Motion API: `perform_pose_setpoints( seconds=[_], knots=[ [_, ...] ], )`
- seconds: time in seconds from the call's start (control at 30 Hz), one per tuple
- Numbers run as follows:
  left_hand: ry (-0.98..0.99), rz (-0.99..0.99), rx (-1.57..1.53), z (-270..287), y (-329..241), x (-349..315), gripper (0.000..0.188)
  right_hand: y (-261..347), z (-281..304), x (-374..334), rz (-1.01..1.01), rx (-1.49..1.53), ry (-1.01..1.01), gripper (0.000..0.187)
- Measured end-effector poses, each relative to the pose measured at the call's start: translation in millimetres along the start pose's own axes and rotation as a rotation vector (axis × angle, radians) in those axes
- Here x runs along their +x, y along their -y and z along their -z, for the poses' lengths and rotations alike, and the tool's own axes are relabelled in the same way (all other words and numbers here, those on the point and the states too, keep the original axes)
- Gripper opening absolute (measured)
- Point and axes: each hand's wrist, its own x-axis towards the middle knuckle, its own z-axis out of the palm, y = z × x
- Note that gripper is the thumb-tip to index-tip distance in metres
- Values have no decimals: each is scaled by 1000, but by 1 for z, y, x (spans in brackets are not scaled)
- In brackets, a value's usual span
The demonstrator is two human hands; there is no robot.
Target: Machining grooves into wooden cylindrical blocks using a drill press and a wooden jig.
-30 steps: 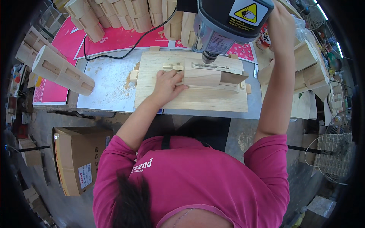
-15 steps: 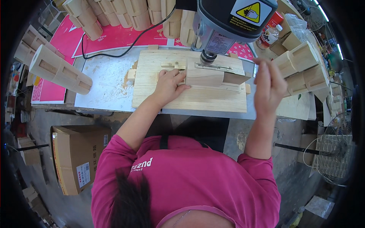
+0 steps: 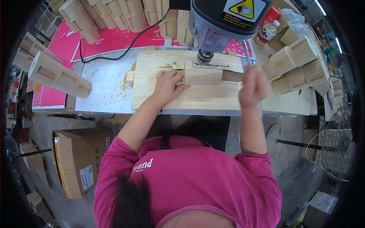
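Under the drill press point(image 3: 213, 36), a pale wooden block point(image 3: 203, 76) lies in a wooden jig board point(image 3: 152, 99). The drill chuck point(image 3: 204, 57) stands just above a slotted metal strip point(image 3: 211, 65) on the block; the bit's tip is too small to make out. My left hand point(image 3: 167, 84) rests at the block's left end, thumb stretched out and fingers laid over small wooden pieces there. To the right of the block, my right hand point(image 3: 254, 85) is closed round the lower end of the grey press lever point(image 3: 247, 53). Motion blurs its fingers somewhat.
Wooden cylinders with cut slots point(image 3: 131, 15) stand along the back; another cylinder point(image 3: 59, 74) leans at left, with more point(image 3: 300, 68) at right. A black cable point(image 3: 125, 49) crosses the table. Behind the lever stands a bottle point(image 3: 266, 33). A cardboard box point(image 3: 81, 157) sits on the floor.
My right hand has come down and left, onto the lever, which now shows above it. My left hand stays at the block's left end. The view has shifted slightly.
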Motion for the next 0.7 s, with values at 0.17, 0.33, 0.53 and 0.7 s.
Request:
perform_pose_setpoints(
  seconds=[0.17, 0.33, 0.53, 0.7],
  knots=[
    [-2, 31, 28, 2, 3, -4, 44, 2, -6, 118, -257, -136, 16, 28],
    [-1, 74, -92, -9, 2, 1, 43, -41, -19, 154, -290, -124, 88, 34],
    [-28, 265, -380, -11, -4, 6, 40, -50, 14, 79, -643, 101, 413, 30],
    [-52, 268, -613, 4, -2, -1, 32, -44, 22, -16, -512, -175, 788, 36]
  ],
)
